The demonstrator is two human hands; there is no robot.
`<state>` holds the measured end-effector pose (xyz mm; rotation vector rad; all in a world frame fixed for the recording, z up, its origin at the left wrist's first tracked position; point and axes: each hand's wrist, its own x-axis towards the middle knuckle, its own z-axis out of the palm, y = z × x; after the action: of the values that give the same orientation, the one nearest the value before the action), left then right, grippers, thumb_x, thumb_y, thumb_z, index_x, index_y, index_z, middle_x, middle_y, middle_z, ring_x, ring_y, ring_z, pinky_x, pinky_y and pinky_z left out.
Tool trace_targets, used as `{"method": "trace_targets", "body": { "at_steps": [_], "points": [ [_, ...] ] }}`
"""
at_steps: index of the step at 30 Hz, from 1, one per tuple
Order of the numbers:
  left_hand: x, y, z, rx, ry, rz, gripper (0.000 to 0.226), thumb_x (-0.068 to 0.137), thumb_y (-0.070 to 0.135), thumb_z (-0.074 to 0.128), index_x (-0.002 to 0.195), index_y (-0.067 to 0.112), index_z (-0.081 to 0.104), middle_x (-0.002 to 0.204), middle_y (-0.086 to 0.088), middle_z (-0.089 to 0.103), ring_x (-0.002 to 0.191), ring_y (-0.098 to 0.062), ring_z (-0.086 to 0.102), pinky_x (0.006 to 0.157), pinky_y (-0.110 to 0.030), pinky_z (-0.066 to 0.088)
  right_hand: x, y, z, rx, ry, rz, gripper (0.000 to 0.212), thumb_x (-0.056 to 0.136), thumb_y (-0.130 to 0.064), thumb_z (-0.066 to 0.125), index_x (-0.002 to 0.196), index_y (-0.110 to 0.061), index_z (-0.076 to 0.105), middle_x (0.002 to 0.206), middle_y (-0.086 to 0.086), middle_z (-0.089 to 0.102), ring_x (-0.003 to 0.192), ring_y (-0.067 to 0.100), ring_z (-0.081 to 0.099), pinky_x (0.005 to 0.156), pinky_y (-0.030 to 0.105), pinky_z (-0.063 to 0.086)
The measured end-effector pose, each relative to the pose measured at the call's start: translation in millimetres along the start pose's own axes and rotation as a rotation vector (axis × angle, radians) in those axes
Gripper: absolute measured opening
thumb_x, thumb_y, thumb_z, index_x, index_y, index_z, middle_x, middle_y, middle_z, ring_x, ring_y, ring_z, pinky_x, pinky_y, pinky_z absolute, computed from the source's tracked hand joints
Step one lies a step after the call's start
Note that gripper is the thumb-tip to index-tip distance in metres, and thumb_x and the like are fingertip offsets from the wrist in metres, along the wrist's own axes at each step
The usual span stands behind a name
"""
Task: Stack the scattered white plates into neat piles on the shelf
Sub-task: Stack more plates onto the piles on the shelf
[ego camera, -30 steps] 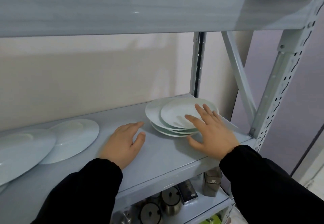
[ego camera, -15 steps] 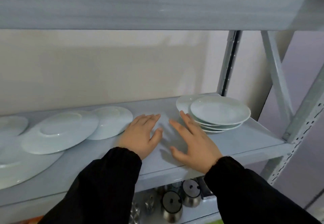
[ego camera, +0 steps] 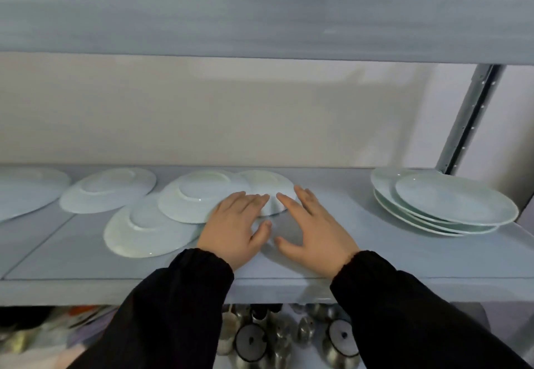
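Several white plates lie upside down and overlapping on the grey shelf (ego camera: 346, 258). The nearest small plate (ego camera: 268, 186) sits just beyond my fingertips. My left hand (ego camera: 234, 227) lies flat with straight fingers over the edge of a larger overturned plate (ego camera: 199, 195). My right hand (ego camera: 312, 230) is flat too, its fingertips at the small plate's right rim. Another overturned plate (ego camera: 144, 230) lies front left, one more (ego camera: 107, 189) behind it, and a big plate (ego camera: 26, 189) at far left. A loose pile of plates (ego camera: 450, 204) stands at the right end.
The upper shelf board (ego camera: 260, 21) hangs low overhead with jars and packets on it. A metal upright (ego camera: 471, 117) stands at the back right. Steel pots with lids (ego camera: 251, 342) sit on the shelf below.
My view has swung left, so the pile now sits far right and more scattered plates show. Both hands moved left along the shelf and reached the small overturned plate.
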<state>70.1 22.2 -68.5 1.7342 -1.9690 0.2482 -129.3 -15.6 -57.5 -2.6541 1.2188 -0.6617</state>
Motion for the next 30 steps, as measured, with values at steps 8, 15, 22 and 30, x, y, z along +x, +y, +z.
{"method": "trace_targets", "body": {
  "at_steps": [8, 15, 22, 30],
  "points": [
    [-18, -44, -21, 0.12, 0.064, -0.079, 0.058, 0.087, 0.047, 0.04, 0.135, 0.018, 0.055, 0.132, -0.002, 0.06, 0.13, -0.028, 0.047, 0.105, -0.045, 0.04, 47, -5, 26, 0.025, -0.01, 0.041, 0.086, 0.079, -0.067, 0.052, 0.151, -0.043, 0.01, 0.163, -0.006, -0.004, 0.149, 0.012, -0.006, 0.12, 0.038, 0.016],
    [-17, -62, -26, 0.073, 0.154, -0.15, 0.062, 0.083, 0.046, 0.044, 0.137, 0.016, 0.052, 0.134, -0.004, 0.059, 0.131, -0.03, 0.047, 0.107, -0.048, 0.038, 79, -29, 43, -0.076, -0.054, -0.055, 0.095, 0.078, -0.067, 0.058, 0.151, -0.042, 0.003, 0.163, -0.002, -0.007, 0.148, 0.02, -0.012, 0.12, 0.037, 0.003],
    [-27, -96, -35, 0.087, 0.16, -0.222, 0.065, 0.082, 0.05, 0.042, 0.138, 0.019, 0.051, 0.135, -0.002, 0.058, 0.132, -0.029, 0.045, 0.108, -0.045, 0.036, 106, -53, 70, -0.142, 0.004, -0.25, 0.069, 0.091, -0.041, 0.055, 0.152, -0.035, 0.022, 0.161, 0.002, 0.017, 0.149, 0.027, 0.004, 0.12, 0.041, 0.011],
    [-26, -91, -34, 0.01, 0.183, -0.21, 0.069, 0.085, 0.052, 0.036, 0.143, 0.015, 0.045, 0.138, -0.006, 0.055, 0.134, -0.029, 0.042, 0.109, -0.043, 0.032, 100, -55, 67, -0.109, 0.158, -0.308, 0.052, 0.087, -0.001, 0.047, 0.135, -0.02, 0.052, 0.14, 0.002, 0.052, 0.137, 0.026, 0.041, 0.114, 0.035, 0.026]
  ]
}}
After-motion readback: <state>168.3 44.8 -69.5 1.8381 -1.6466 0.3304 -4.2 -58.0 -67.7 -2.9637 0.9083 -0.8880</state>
